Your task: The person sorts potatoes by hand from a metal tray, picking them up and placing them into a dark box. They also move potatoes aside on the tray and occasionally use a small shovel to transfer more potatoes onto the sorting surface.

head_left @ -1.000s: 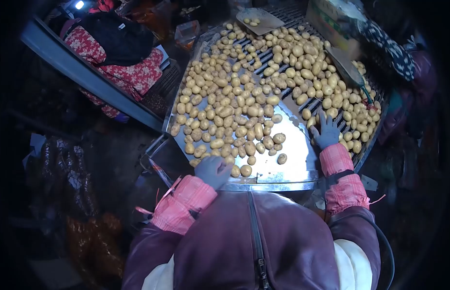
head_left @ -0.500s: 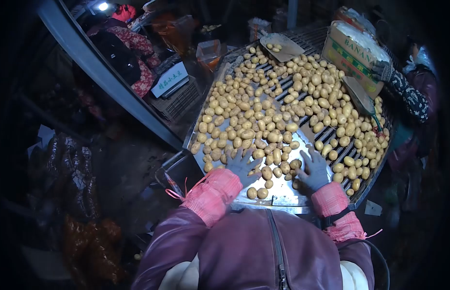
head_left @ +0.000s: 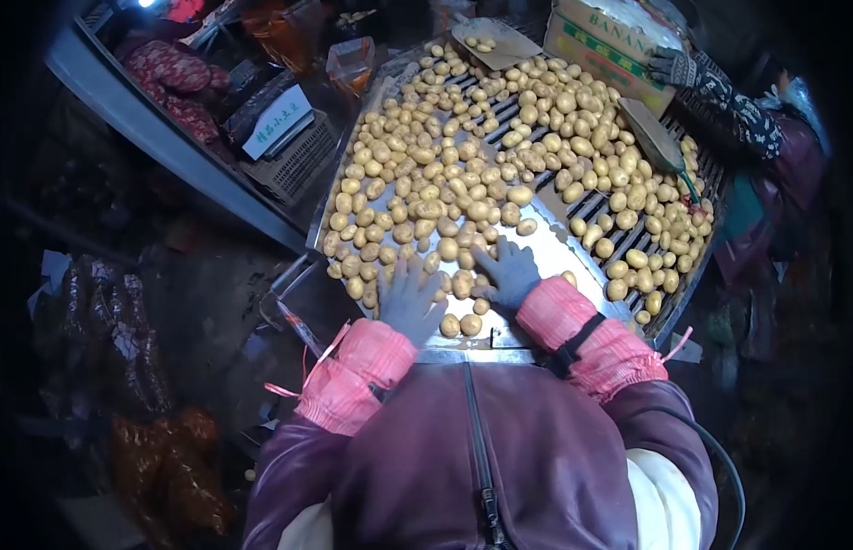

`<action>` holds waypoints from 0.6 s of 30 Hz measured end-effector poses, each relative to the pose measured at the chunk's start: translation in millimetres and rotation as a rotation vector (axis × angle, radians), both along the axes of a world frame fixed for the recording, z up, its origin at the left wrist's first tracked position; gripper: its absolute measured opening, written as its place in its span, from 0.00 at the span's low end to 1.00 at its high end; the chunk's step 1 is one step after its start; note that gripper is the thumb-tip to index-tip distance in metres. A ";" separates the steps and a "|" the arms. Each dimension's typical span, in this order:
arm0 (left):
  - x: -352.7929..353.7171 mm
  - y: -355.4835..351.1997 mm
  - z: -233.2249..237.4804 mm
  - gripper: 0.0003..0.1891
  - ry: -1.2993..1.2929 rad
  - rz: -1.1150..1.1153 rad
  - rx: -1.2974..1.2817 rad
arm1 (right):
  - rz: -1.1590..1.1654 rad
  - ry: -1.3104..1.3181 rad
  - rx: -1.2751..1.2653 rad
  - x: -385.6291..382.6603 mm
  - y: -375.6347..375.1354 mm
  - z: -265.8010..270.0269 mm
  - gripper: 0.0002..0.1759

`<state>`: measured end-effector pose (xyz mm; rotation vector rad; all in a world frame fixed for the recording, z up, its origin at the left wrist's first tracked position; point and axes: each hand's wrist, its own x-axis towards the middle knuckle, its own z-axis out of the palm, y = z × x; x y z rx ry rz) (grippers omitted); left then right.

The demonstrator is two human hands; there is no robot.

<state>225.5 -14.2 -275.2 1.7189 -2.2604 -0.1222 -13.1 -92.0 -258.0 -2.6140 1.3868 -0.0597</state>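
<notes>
My left hand, in a grey glove, lies open with fingers spread on the potatoes at the near left of the sorting table. Also gloved and open, my right hand rests against the right side of the same group, fingers pointing up and left. Between the hands are several potatoes, and two more potatoes sit close to the table's near edge. A bare stretch of shiny metal sheet shows right of my right hand. Neither hand is gripping a potato.
Potatoes cover much of the slatted far side. A scoop lies at right, another scoop at the back. A co-worker's gloved hand touches a banana carton. Left stand a metal beam, a crate and another person.
My right hand has moved left across the sheet, closer to my left hand. Potatoes near it have shifted left, baring more metal. The whole view has also shifted.
</notes>
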 end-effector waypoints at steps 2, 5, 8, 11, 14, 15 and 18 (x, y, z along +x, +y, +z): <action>-4.8 15.0 4.2 0.29 0.044 -0.067 0.037 | 0.012 0.062 0.061 17.4 -2.0 6.5 0.42; -5.7 21.2 4.8 0.34 0.028 -0.081 0.132 | 0.053 -0.016 -0.020 32.7 3.3 -10.3 0.40; -4.1 26.1 -2.1 0.34 0.018 -0.070 0.082 | 0.137 -0.037 0.076 36.5 7.4 -3.3 0.36; -1.9 27.8 -6.9 0.35 0.018 -0.082 0.071 | 0.282 -0.214 0.133 22.3 -6.1 24.3 0.28; -2.4 25.2 -1.9 0.35 0.037 -0.073 0.106 | 0.083 -0.499 -0.103 7.6 -46.1 8.4 0.23; -2.0 25.3 -0.9 0.34 0.045 -0.072 0.112 | 0.148 -0.399 -0.251 -1.6 -55.3 40.9 0.24; -5.3 22.0 2.4 0.34 0.028 -0.069 0.119 | -0.183 -0.278 -0.287 -26.4 -107.5 -13.6 0.24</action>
